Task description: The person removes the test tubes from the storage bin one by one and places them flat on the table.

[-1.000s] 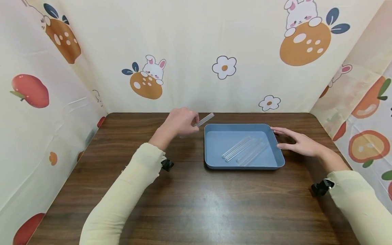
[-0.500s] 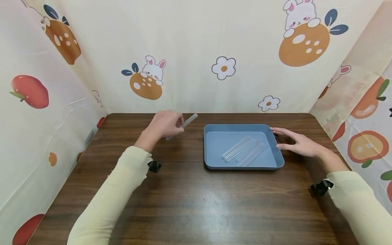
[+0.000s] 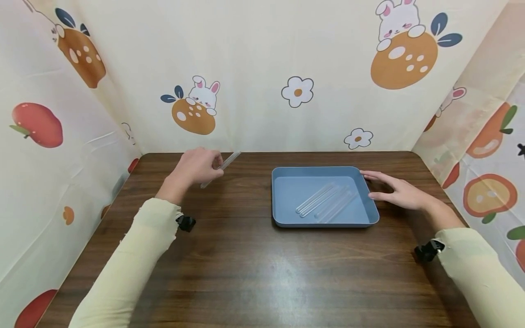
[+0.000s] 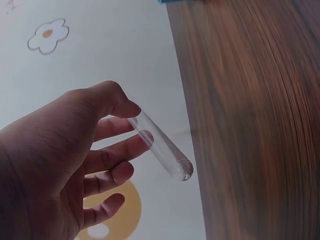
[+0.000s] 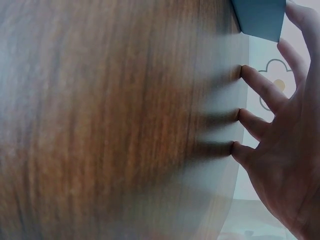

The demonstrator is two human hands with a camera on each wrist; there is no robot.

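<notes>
"Where's the clear tube [image 3: 231, 159]?"
"Pinched in the left hand [image 3: 198, 166], left of the blue tray [image 3: 285, 184] and apart from it."
"Which way does it point?"
"It slants: one end near left, the other far right, like the tubes [image 3: 315, 197] in the tray."
"And the right hand [image 3: 401, 191]?"
"Fingers spread, touching the tray's right side."
</notes>
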